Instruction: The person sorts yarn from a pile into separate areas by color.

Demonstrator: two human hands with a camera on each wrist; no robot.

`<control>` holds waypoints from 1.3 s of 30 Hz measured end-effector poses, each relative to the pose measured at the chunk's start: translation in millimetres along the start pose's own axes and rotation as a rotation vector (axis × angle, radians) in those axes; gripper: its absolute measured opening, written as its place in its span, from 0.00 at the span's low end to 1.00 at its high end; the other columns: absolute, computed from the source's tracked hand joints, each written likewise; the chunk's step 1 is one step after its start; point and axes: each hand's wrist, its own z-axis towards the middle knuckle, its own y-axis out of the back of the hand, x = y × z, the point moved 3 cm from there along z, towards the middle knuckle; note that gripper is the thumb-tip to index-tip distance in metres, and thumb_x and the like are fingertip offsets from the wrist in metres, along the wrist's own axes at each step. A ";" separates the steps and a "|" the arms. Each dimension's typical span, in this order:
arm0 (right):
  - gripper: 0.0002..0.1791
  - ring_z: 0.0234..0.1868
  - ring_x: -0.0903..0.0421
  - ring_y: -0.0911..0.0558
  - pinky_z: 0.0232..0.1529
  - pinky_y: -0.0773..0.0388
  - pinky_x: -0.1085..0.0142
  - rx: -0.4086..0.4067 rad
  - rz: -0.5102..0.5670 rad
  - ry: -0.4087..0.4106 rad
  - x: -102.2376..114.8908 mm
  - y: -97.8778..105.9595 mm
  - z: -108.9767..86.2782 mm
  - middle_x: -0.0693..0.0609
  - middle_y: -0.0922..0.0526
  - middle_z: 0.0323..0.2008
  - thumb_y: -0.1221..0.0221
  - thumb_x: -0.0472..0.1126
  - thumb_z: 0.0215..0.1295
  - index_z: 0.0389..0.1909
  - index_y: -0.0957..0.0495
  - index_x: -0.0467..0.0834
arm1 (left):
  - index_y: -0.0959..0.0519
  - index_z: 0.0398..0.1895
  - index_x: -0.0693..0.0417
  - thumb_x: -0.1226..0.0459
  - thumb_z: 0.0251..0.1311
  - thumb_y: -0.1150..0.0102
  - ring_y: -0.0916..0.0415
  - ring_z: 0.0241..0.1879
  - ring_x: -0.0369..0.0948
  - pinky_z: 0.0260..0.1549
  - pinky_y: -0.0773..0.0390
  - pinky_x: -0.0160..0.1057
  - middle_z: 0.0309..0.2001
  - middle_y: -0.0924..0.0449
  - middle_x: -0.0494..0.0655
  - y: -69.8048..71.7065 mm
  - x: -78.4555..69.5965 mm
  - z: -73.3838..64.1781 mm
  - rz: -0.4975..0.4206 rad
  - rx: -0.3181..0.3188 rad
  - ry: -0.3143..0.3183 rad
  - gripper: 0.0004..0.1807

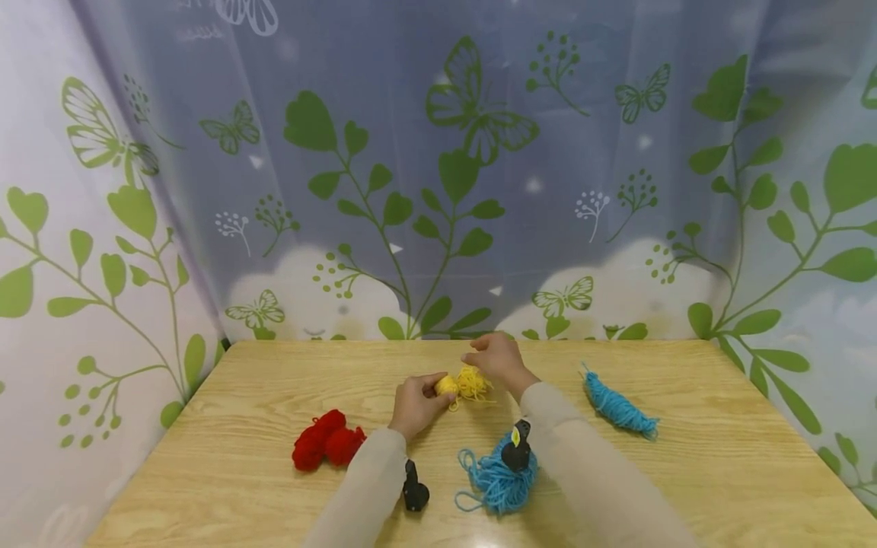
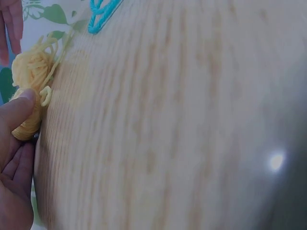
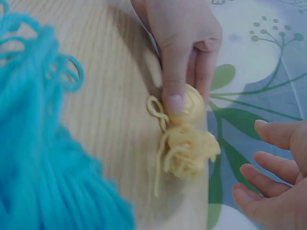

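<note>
A small bundle of yellow yarn (image 1: 473,383), wound tight at one end and loose and frayed at the other, lies near the table's back edge. My left hand (image 1: 418,406) pinches its wound end between thumb and fingers; the left wrist view shows the thumb across the yellow yarn (image 2: 32,72). My right hand (image 1: 499,358) hovers beside the loose end, fingers spread and apart from the yarn, as the right hand (image 3: 278,172) in its own wrist view shows. Below the right forearm sits a loose blue yarn bundle (image 1: 503,479), which looms large in the right wrist view.
Red yarn (image 1: 318,441) lies on the table to the left, partly behind the left sleeve. A twisted blue yarn hank (image 1: 619,405) rests at the right. The wooden table (image 1: 226,426) ends at a patterned curtain (image 1: 384,152) behind and at both sides.
</note>
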 end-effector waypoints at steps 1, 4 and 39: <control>0.22 0.56 0.42 0.23 0.53 0.23 0.52 -0.001 -0.008 0.003 0.5 3.6 -0.3 0.39 0.22 0.57 0.38 0.42 0.64 0.56 0.23 0.35 | 0.20 0.54 0.61 0.64 0.55 0.32 0.17 0.42 0.46 0.38 0.18 0.38 0.47 0.17 0.56 0.1 0.1 0.4 0.001 0.000 -0.002 0.22; 0.22 0.58 0.41 0.25 0.54 0.24 0.51 -0.001 -0.013 0.013 2.1 15.5 -2.9 0.39 0.23 0.58 0.39 0.41 0.65 0.57 0.24 0.35 | 0.20 0.54 0.61 0.64 0.55 0.32 0.18 0.43 0.46 0.38 0.18 0.40 0.47 0.17 0.56 0.4 0.3 1.0 0.002 0.002 -0.009 0.22; 0.35 0.64 0.33 0.36 0.58 0.31 0.43 -0.019 0.052 -0.026 -137.0 141.6 -62.0 0.30 0.36 0.66 0.45 0.50 0.70 0.67 0.39 0.30 | 0.21 0.55 0.60 0.65 0.55 0.32 0.19 0.47 0.47 0.42 0.18 0.39 0.51 0.18 0.56 -0.9 3.2 -1.5 -0.026 0.003 0.011 0.23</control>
